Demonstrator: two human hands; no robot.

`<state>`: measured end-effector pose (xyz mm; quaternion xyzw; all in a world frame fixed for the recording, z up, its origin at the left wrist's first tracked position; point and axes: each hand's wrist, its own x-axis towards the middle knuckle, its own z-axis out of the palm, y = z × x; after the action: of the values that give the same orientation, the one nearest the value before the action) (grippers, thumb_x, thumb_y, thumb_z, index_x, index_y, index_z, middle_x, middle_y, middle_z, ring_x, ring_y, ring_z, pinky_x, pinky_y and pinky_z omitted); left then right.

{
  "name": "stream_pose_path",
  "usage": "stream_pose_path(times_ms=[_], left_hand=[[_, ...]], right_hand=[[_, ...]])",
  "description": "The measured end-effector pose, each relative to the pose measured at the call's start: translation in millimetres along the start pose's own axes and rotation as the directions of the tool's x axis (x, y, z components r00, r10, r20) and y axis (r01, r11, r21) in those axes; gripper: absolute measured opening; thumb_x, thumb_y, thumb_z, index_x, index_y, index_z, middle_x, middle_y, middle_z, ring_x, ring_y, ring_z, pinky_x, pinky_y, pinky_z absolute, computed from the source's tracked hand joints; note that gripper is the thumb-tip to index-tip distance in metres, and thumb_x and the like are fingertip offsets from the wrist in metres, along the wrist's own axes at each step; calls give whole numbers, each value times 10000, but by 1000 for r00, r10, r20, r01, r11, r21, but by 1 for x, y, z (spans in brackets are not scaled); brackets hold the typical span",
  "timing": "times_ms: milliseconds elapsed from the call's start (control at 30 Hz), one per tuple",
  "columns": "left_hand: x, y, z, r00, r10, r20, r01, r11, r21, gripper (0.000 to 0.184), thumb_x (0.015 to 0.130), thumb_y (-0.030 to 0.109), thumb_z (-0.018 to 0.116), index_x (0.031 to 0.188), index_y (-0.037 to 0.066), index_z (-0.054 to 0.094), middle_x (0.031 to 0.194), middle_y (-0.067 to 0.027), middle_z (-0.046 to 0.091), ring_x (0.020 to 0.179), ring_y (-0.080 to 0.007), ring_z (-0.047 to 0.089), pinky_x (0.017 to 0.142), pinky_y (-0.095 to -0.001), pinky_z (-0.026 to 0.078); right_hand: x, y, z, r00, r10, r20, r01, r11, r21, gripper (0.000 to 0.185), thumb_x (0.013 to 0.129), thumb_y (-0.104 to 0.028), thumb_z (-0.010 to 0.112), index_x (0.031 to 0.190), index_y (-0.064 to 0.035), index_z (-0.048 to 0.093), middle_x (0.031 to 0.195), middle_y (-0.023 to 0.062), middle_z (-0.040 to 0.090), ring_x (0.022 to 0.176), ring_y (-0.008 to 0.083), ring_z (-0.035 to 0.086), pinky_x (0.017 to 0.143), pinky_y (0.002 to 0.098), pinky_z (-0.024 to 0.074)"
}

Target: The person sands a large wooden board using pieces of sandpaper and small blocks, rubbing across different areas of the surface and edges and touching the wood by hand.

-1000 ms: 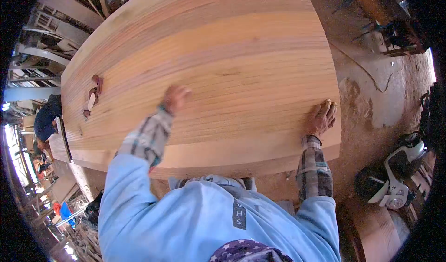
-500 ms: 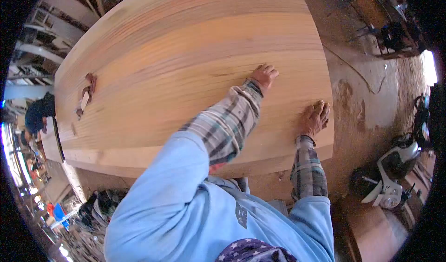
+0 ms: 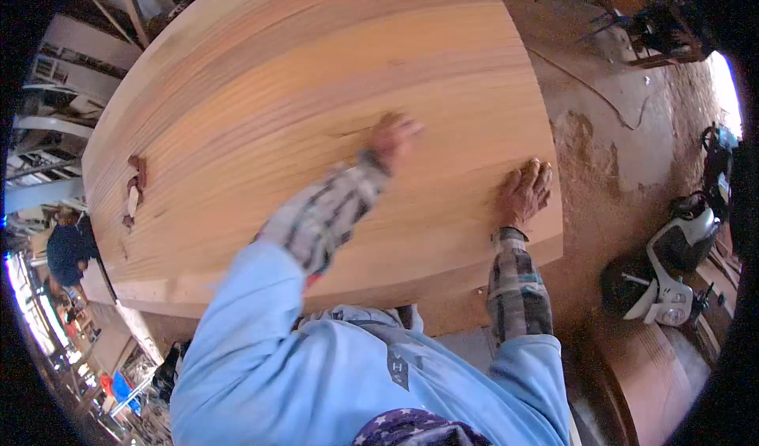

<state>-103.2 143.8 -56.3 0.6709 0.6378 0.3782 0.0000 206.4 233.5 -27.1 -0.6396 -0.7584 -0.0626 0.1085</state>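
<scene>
A broad wooden panel (image 3: 316,201) with striped grain spreads in front of me. My left hand (image 3: 395,139), smeared by motion, is on the middle of the panel. Its fingers look bent together, and anything under them is hidden. Near the panel's right edge, my right hand (image 3: 525,194) lies flat with its fingers apart and nothing in it. Toward the panel's left end sits a small dark brown tool with a pale part (image 3: 133,197), whose kind I cannot make out.
A white motor scooter (image 3: 672,296) stands at the right on the dusty floor (image 3: 589,185). A cord (image 3: 589,86) trails across that floor. Timber pieces (image 3: 59,126) are stacked at the left. Beyond the panel's left end, a person in dark clothes (image 3: 69,252) is partly visible.
My left hand has slid leftward along the panel. The right hand stays near the edge. My view has shifted and turned slightly.
</scene>
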Motion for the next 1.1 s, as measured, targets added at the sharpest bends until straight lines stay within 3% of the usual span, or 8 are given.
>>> stream_pose_path(times_ms=[33,200,467,633,733,833,900,1100], left_hand=[[40,26,15,977,-56,206,39,996,86,322,791,142,612,1109,149,668,1084,-143,634,1070,-364,548,958,-467,434],[90,40,97,989,-75,126,74,997,13,292,714,64,594,987,127,674,975,-116,623,1016,-336,560,881,-461,454],[-95,-38,-164,937,-287,198,259,953,159,198,831,41,611,1009,96,679,937,-119,634,887,-310,606,751,-397,509],[-8,1,-27,965,-176,196,178,984,5,238,785,20,627,1010,84,674,902,-96,610,856,-290,588,717,-381,489],[121,56,91,968,246,-44,-246,969,0,304,646,26,603,939,79,666,892,-99,585,890,-310,575,785,-413,492],[207,100,197,981,-20,193,36,996,-80,188,737,93,635,925,91,643,936,-155,632,944,-374,590,821,-454,495],[219,101,206,986,23,163,-5,994,-110,165,746,115,644,908,88,632,922,-157,631,924,-375,591,787,-460,495],[68,33,31,987,-85,135,115,967,-228,223,801,17,613,1001,99,665,933,-135,629,877,-358,585,756,-430,489]], right_hand=[[0,1,2,1000,4,8,-4,1000,15,531,986,-417,420,1421,-114,402,1517,134,326,1412,312,266,1122,520,209],[-2,-7,-6,1000,28,2,-29,992,121,540,960,-436,458,1404,-129,441,1519,121,333,1410,318,280,1131,542,188],[0,-6,-1,1000,9,7,-9,997,78,542,965,-397,445,1420,-107,398,1525,148,310,1419,316,259,1130,532,182],[4,-2,-4,1000,-7,17,5,994,110,516,947,-326,485,1409,-110,404,1519,148,316,1418,335,257,1123,542,192],[5,-4,-8,999,24,34,-28,992,125,510,947,-328,486,1400,-104,419,1509,152,331,1413,336,267,1125,541,183],[3,3,1,998,48,50,-54,990,127,520,944,-344,496,1398,-99,428,1503,158,340,1410,326,278,1136,537,159],[4,3,-2,998,41,54,-48,988,146,516,944,-360,504,1393,-116,434,1510,148,336,1417,316,271,1143,524,149],[3,-3,-13,999,33,26,-37,985,168,510,950,-352,505,1403,-133,417,1509,142,338,1421,315,260,1140,525,167]])
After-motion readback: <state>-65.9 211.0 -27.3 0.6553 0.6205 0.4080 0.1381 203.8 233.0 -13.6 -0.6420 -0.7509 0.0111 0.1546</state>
